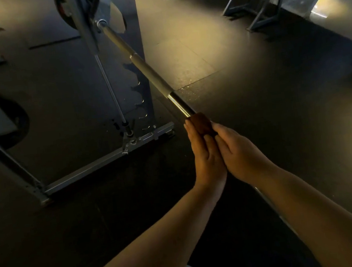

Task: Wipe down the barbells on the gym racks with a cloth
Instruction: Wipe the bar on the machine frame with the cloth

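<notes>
No text, label, brand or number I can read from here. I checked the barbell [152, 78], the cloth [200, 123] and the rack [81, 171]: no legible marks on any of them. The light is dim, and the far equipment is too blurred to tell.

barbell [152, 78]: steel, matte then shiny, slanting from rack [129, 9] down toward viewer | cloth [200, 124]: reddish-brown, wrapped round barbell just past shiny stretch
</notes>
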Demonstrator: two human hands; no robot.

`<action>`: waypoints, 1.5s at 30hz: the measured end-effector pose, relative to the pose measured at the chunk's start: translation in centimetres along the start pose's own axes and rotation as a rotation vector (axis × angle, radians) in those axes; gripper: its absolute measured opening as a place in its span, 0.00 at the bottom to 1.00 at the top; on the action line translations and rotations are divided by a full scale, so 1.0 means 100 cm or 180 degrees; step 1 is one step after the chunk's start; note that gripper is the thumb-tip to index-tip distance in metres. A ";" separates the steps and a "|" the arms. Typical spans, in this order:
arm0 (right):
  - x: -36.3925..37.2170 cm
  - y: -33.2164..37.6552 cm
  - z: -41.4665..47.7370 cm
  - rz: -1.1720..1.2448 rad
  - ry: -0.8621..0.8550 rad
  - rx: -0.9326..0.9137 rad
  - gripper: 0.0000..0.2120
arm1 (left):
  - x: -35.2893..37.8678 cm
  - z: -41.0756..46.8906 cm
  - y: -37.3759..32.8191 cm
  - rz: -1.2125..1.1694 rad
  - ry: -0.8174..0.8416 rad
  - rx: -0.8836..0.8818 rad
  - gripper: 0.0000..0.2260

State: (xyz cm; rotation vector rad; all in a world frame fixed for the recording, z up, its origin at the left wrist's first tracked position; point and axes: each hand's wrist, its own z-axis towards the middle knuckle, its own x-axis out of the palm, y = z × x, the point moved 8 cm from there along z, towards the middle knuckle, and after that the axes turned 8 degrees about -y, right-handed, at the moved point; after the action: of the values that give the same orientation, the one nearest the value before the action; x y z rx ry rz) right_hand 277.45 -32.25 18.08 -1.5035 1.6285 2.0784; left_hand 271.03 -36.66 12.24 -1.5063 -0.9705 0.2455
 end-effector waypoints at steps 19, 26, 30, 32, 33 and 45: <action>-0.002 0.003 -0.005 0.0037 -0.0138 0.0105 0.23 | -0.012 0.044 -0.019 0.0094 -0.0141 -0.0056 0.26; -0.004 0.002 -0.002 -0.0037 -0.0253 0.0161 0.23 | -0.008 0.037 -0.026 -0.0072 -0.0058 -0.0334 0.26; -0.004 0.003 -0.003 0.0055 -0.0258 0.0236 0.21 | -0.003 0.011 -0.010 0.0037 0.0221 -0.0223 0.26; -0.004 0.002 -0.003 0.0023 -0.0285 0.0239 0.21 | -0.002 0.011 -0.010 0.0062 0.0269 -0.0239 0.26; -0.004 0.001 -0.004 0.0007 -0.0288 0.0229 0.21 | -0.003 0.017 -0.011 0.0080 0.0236 -0.0236 0.27; -0.002 0.011 -0.011 -0.0206 -0.0181 0.0108 0.21 | -0.006 0.005 -0.012 0.0162 0.0023 -0.0398 0.26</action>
State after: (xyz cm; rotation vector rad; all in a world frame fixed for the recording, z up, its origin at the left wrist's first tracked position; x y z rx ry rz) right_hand 277.61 -33.47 19.07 -1.4527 1.5657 2.0304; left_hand 269.83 -36.82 12.99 -1.6464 -0.9571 0.2190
